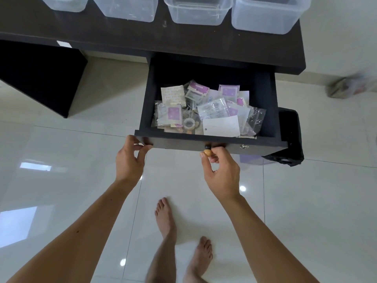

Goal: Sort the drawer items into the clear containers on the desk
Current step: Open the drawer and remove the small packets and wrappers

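Opening comes first: the drawer [210, 139] stands pulled out, packets [206, 107] heaped inside, the right hand [221, 170] pinching its knob [208, 153] and the left hand [130, 160] clamped on the front corner. Next, I judge, a hand must let go, lift one packet, and reach up to the empty clear containers [199, 11] on the desk [224, 39].

Bright, even daylight glares off the glossy floor [183, 180]; edges bow, right side smeared by blur
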